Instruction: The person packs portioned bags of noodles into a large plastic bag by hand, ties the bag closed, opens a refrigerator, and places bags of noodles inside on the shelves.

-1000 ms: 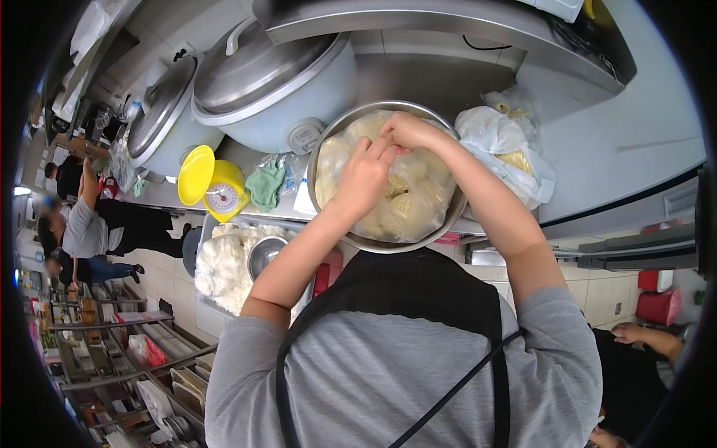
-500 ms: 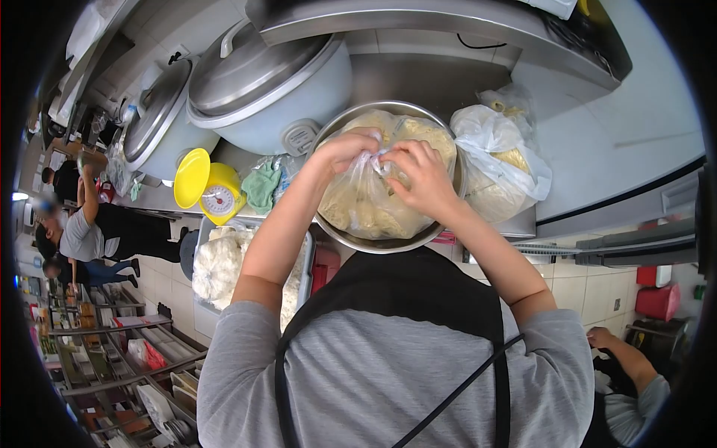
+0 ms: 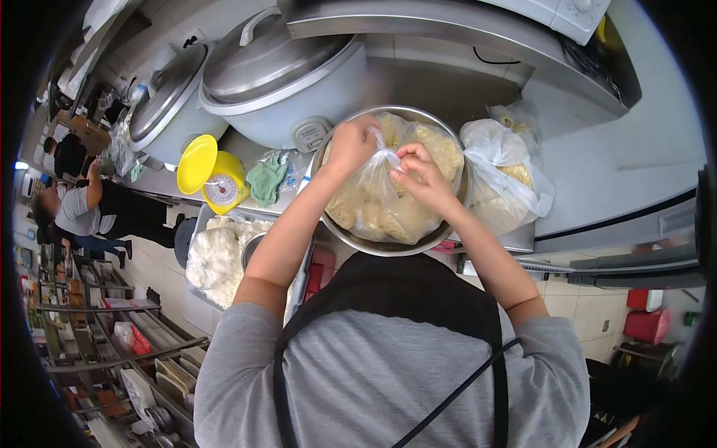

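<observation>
A clear plastic bag (image 3: pixel 388 209) of pale yellow, noodle-like food lies in a round steel bowl (image 3: pixel 381 250), with more of this bagged food beside it. My left hand (image 3: pixel 354 143) is closed on the bag's gathered neck, pulling it up to the left. My right hand (image 3: pixel 422 175) pinches the plastic at the base of that neck, where it looks twisted or knotted. To the right of the bowl stands a white plastic bag (image 3: pixel 497 164), tied at the top, with similar yellow food inside.
Two large cookers (image 3: pixel 280 82) with steel lids stand at the back left. A yellow scale (image 3: pixel 222 187) and a green cloth (image 3: pixel 267 179) sit on the counter. Below is a tub (image 3: pixel 205 224) of white food. A steel shelf (image 3: pixel 448 30) overhangs. Co-workers (image 3: pixel 78 213) stand far left.
My hands have moved slightly apart, and the bag's neck now shows stretched between them. The person at the lower right is out of view. The whole view has shifted a little.
</observation>
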{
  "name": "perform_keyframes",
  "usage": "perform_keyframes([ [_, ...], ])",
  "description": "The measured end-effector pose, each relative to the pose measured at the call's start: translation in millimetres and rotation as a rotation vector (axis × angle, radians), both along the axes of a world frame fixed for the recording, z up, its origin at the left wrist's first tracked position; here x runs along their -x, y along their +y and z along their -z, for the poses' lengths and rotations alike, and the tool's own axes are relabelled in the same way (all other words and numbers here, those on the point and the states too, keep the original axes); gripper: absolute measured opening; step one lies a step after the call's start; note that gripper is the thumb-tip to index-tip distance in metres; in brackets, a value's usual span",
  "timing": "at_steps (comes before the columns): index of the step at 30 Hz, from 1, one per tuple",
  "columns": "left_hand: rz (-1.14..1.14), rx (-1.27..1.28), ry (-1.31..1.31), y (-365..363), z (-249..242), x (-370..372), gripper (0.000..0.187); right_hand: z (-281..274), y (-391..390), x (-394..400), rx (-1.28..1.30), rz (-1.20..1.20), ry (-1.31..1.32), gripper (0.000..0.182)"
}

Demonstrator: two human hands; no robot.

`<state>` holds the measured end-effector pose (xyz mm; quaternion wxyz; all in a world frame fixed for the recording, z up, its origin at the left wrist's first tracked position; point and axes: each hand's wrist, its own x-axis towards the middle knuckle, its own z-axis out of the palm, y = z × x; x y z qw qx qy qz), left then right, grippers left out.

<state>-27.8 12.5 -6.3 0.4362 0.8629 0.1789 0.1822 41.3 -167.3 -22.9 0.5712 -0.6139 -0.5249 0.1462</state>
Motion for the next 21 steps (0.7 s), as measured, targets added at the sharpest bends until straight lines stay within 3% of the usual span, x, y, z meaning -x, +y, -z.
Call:
perform_keyframes([
  [1,-0.113,-0.675,0.014,-3,-1,-1,0.022,-2,0,4,0.002,-0.003,-0.004,0.016],
  [6,-0.261,-0.339,0.137,47,-14,-55,0.021,-38,-17,17,0.077,0.214,-0.384,0.022],
  [10,-0.448,-0.432,0.048,64,26,-95,0.017,-38,-55,16,0.246,0.219,-0.618,0.022],
  [12,-0.352,-0.346,0.292,74,40,-90,0.021,-9,-81,27,0.278,0.227,-0.724,0.019],
  [13,-0.431,-0.46,0.211,74,58,-93,0.016,2,-95,33,0.282,0.229,-0.715,0.019],
  [17,-0.376,-0.564,0.044,58,65,-88,0.012,20,-119,36,0.289,0.175,-0.473,0.013],
  [19,-0.393,0.078,-0.311,60,59,-89,0.018,22,-119,27,0.265,0.155,-0.359,0.013],
  [20,-0.391,0.074,-0.317,62,56,-83,0.018,25,-120,20,0.251,0.175,-0.254,0.013],
  [21,-0.193,0.572,-0.435,42,30,-59,0.02,26,-122,14,0.239,0.195,-0.143,0.014],
])
